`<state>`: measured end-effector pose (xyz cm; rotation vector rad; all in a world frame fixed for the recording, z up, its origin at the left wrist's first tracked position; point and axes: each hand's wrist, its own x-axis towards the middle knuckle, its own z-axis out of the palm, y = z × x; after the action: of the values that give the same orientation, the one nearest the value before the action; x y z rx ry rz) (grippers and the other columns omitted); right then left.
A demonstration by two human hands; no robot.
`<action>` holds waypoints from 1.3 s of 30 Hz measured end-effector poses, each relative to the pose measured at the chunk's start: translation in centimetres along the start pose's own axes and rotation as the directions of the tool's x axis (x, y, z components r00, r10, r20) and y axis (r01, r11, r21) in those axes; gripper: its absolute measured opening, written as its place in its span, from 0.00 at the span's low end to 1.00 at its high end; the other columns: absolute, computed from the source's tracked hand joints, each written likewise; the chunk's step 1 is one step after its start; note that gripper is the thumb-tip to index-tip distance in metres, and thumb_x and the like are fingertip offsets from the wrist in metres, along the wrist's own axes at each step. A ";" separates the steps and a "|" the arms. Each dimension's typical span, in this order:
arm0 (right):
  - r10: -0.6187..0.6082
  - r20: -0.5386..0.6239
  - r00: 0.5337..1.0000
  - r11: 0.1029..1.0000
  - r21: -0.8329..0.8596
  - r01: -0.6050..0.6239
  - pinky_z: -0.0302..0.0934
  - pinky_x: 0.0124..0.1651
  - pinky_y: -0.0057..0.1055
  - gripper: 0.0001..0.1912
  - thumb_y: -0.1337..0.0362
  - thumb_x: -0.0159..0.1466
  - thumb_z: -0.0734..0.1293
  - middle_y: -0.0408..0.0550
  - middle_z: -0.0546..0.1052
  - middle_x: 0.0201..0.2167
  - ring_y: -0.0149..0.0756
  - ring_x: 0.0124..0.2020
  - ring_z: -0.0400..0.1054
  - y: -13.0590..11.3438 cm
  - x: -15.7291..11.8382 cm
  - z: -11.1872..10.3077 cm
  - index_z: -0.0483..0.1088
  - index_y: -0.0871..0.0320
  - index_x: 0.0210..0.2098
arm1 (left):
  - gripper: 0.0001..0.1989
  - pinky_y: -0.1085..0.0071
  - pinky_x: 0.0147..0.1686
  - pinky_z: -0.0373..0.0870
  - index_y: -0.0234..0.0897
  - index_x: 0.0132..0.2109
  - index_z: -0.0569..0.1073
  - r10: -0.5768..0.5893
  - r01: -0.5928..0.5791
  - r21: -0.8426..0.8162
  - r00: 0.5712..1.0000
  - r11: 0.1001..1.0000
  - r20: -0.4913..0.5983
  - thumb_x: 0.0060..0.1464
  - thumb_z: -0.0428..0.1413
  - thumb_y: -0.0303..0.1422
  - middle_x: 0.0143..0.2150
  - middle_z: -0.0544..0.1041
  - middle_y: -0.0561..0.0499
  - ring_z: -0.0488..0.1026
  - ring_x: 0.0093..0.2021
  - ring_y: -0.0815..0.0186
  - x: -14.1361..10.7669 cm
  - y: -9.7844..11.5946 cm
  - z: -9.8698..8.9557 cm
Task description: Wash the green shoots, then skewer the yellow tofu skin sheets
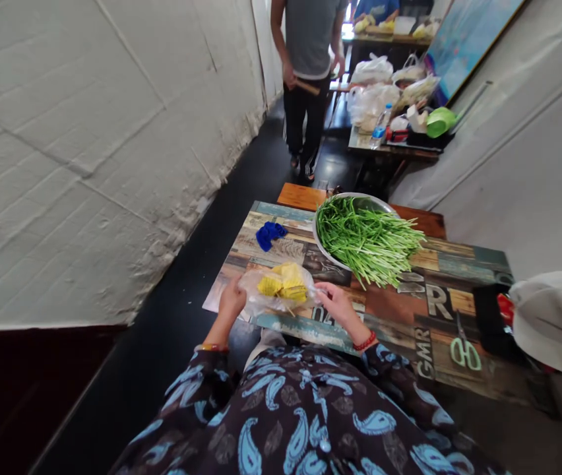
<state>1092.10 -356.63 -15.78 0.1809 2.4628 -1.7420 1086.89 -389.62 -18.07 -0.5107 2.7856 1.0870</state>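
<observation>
Holding the plastic bag point(252, 287) with yellow pieces point(283, 284) seems my step, nearer me than the bowl point(377, 204); left fingers point(236, 285) and right fingers point(326, 294) pinch its sides; next move, I think, needs even grip.

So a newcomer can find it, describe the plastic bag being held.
Find the wood-patterned table, then its near edge. There, the left hand and right hand hold a clear plastic bag with yellow pieces. That yellow sets it apart from the blue cloth and green stalks beyond.
</observation>
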 end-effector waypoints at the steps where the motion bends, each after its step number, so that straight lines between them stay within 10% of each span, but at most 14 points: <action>1: -0.031 -0.017 0.999 0.999 -0.012 0.031 0.69 0.43 0.37 0.17 0.58 0.60 0.66 0.50 0.82 0.37 0.39 0.36 0.75 -0.5 0.1 -0.3 0.79 0.57 0.45 | 0.29 0.57 0.56 0.69 0.30 0.57 0.75 0.018 -0.018 -0.018 1.000 1.000 0.003 0.45 0.53 0.24 0.47 0.78 0.38 0.76 0.48 0.52 0.2 0.2 -0.4; 7: -0.021 -0.222 0.975 0.999 0.042 0.031 0.69 0.51 0.41 0.20 0.54 0.63 0.66 0.55 0.81 0.47 0.42 0.45 0.76 -3.8 1.9 -1.9 0.77 0.58 0.49 | 0.29 0.57 0.51 0.72 0.28 0.60 0.70 0.068 -0.059 -0.154 0.996 0.986 0.051 0.51 0.54 0.34 0.50 0.75 0.38 0.77 0.43 0.57 1.9 1.5 -1.9; 14: 0.010 -0.114 0.993 0.999 0.039 -0.006 0.71 0.48 0.41 0.21 0.53 0.64 0.66 0.54 0.82 0.46 0.42 0.42 0.77 -5.6 4.5 0.2 0.76 0.59 0.50 | 0.38 0.66 0.39 0.73 0.29 0.61 0.67 0.036 0.196 -0.605 0.937 0.772 0.349 0.47 0.62 0.46 0.43 0.77 0.44 0.78 0.36 0.63 1.1 4.2 -2.4; 22: -0.214 -0.127 0.969 0.909 -0.388 0.150 0.67 0.55 0.38 0.21 0.63 0.65 0.66 0.55 0.80 0.50 0.40 0.47 0.75 -8.5 17.4 0.7 0.73 0.62 0.56 | 0.39 0.66 0.38 0.73 0.29 0.58 0.69 -0.040 0.311 -0.568 0.898 0.762 0.438 0.44 0.65 0.49 0.39 0.79 0.45 0.78 0.35 0.63 0.5 0.4 -4.5; 28: 0.035 -0.030 0.999 0.865 -0.500 -0.045 0.67 0.50 0.34 0.14 0.67 0.63 0.67 0.55 0.82 0.41 0.40 0.43 0.76 -3.0 23.0 6.0 0.77 0.64 0.47 | 0.39 0.64 0.41 0.75 0.30 0.58 0.70 -0.191 0.422 -0.545 0.883 0.725 0.430 0.44 0.64 0.51 0.41 0.80 0.44 0.79 0.37 0.62 -0.4 -4.5 -6.9; 39: 0.291 -0.210 0.934 0.707 -0.611 -0.357 0.61 0.52 0.41 0.14 0.66 0.62 0.69 0.67 0.73 0.50 0.51 0.52 0.69 5.9 17.1 10.8 0.70 0.63 0.47 | 0.38 0.64 0.42 0.75 0.29 0.56 0.70 -0.319 0.495 -0.480 0.857 0.724 0.403 0.44 0.64 0.50 0.41 0.80 0.43 0.80 0.37 0.62 -0.3 -8.7 -9.0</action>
<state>1076.52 -364.35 -27.69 0.5953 2.7172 -0.6957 1090.36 -401.59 -16.88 -0.8902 1.9101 1.7020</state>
